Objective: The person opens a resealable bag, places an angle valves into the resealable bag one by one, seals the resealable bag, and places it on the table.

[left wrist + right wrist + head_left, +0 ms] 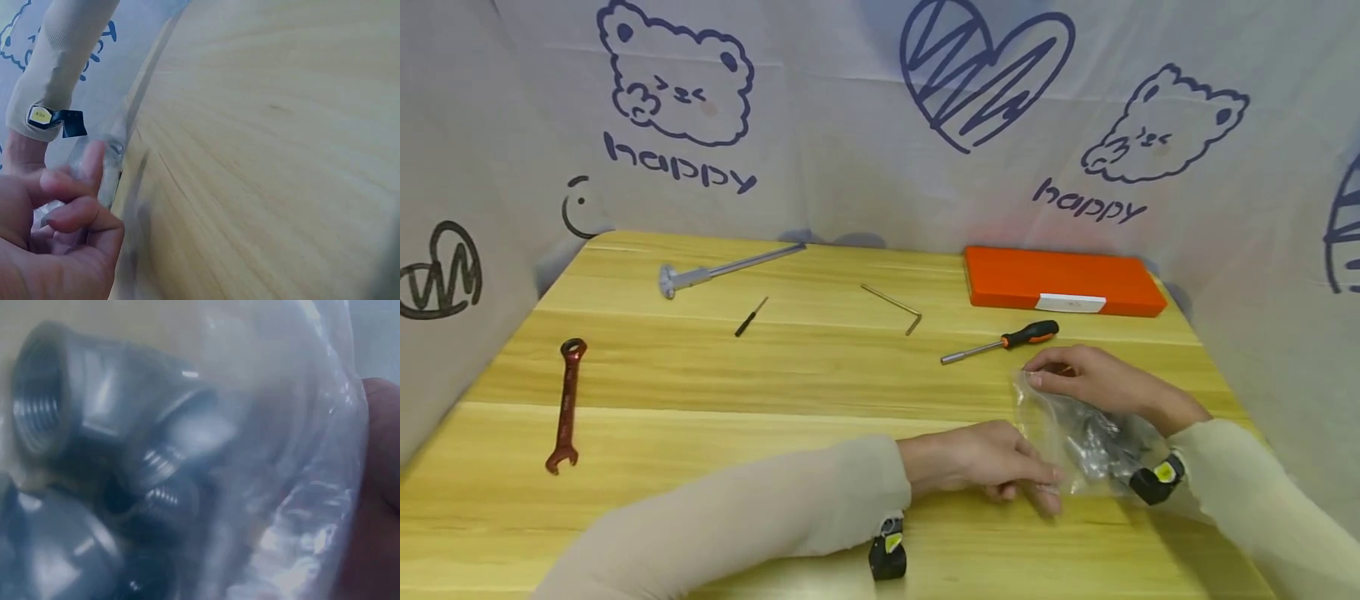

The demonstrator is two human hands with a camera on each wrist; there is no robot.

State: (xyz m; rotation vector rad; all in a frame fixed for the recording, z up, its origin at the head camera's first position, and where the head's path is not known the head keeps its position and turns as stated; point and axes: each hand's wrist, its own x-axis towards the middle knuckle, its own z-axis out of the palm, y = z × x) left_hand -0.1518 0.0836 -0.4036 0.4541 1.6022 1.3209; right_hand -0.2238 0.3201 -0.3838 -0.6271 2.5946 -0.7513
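Lower right, the fingers of our left hand (985, 458) and right hand (1099, 379) pinch the plastic bag (1037, 417); pipe fittings (103, 394) aren't out yet.

The head view was bright and mostly crisp, with a soft shadow on the surface (737, 383) at lower right. The left wrist view was dimmer, the left hand (75, 215) partly blurred. In the right wrist view, pipe fittings (106, 387) were soft and hazy, glare streaking the plastic bag (290, 556).
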